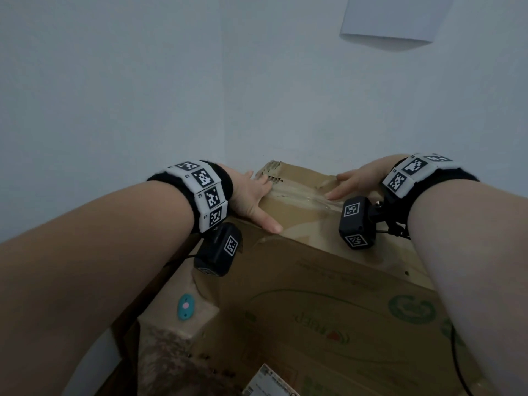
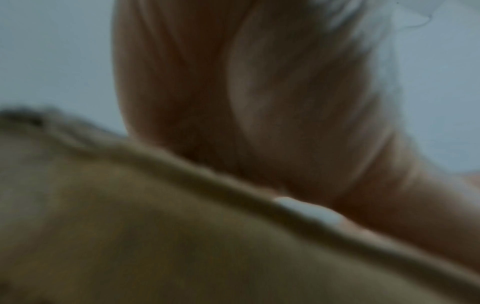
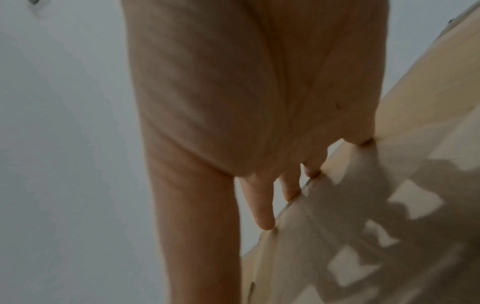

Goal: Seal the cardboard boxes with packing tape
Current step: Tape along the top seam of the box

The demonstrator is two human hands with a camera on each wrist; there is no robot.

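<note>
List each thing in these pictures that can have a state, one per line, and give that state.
Cardboard box: flaps closed, far corner torn.
Clear tape: laid across the box top, wrinkled.
Left hand: open, flat on the box top.
Right hand: open, fingers pressing the tape.

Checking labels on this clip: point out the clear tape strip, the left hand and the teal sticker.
clear tape strip [image 1: 303, 197], head view, glossy middle stretch between the hands.
left hand [image 1: 251, 197], head view, back of the hand.
teal sticker [image 1: 185, 306], head view, its pink centre.
</note>
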